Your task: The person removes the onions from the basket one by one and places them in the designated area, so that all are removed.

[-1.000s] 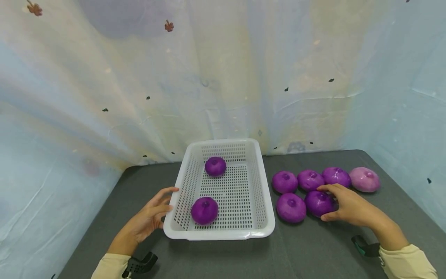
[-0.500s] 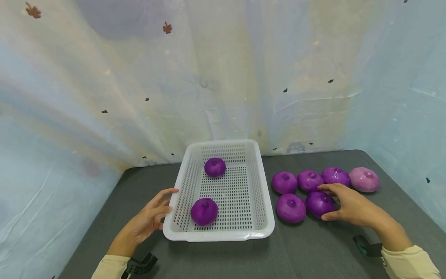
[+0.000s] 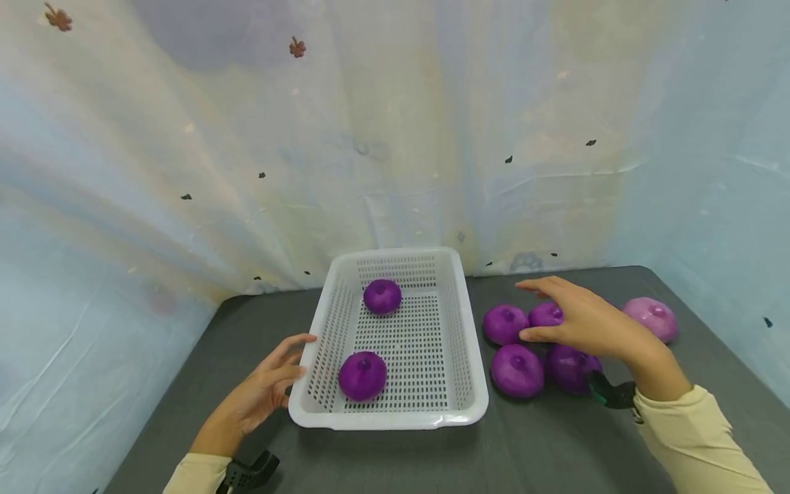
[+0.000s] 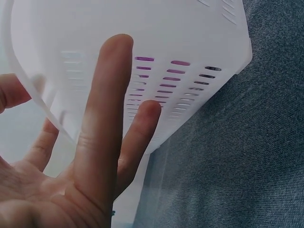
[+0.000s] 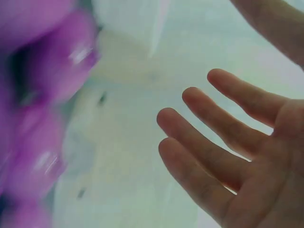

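Left hand [image 3: 265, 384]: yours lies with fingers spread at the left side of the white basket [image 3: 389, 420]; pressure cannot be told.
Right hand [image 3: 583, 319]: yours is wide, thumb and fingers apart, nothing held, above the back row.
Basket contents: near round [image 3: 363, 376] and far round [image 3: 382, 296], well apart, both purple.
Beside the basket: back-left round [image 3: 505, 324], half-covered round [image 3: 546, 315], front-left round [image 3: 517, 371], front-right round [image 3: 569, 370] and pink round [image 3: 653, 318], on the dark table [image 3: 494, 456].
Risk, crowding: closing your fingers carelessly could nudge a neighbour, since the rounds sit close together.
Risk, wrist: your right wrist camera [image 3: 614, 394] overlaps the front-right round's edge; contact unclear, but lowering the wrist could roll it.
Risk, slip: a shallow pinch on the glossy skin would likely slide.
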`<state>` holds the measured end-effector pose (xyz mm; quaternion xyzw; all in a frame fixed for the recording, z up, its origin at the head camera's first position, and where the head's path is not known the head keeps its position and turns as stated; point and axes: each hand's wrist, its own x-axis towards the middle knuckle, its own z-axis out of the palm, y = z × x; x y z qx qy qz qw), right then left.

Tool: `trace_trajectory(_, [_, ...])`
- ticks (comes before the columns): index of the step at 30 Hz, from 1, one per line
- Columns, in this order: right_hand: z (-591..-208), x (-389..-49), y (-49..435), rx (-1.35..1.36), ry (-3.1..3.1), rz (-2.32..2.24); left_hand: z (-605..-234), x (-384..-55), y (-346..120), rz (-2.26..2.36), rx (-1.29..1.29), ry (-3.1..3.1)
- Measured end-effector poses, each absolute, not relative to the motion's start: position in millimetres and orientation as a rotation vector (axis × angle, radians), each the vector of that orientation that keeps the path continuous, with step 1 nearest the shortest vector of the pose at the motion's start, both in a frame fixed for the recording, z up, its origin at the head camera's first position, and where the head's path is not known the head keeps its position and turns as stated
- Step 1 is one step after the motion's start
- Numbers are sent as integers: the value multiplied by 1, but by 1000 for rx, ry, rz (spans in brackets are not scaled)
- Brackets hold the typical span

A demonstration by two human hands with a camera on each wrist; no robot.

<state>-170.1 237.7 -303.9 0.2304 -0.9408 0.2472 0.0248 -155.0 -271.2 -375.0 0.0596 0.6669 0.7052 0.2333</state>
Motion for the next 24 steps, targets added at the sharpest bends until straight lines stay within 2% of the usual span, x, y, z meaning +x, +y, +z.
trace_trajectory(10, [-276,-213,147,921,-2911,946,-376,-156,-271,1939,173,1839])
trace_trajectory(24, [-309,-268,66,985,-2875,1277,-374,-156,-271,1919,169,1848])
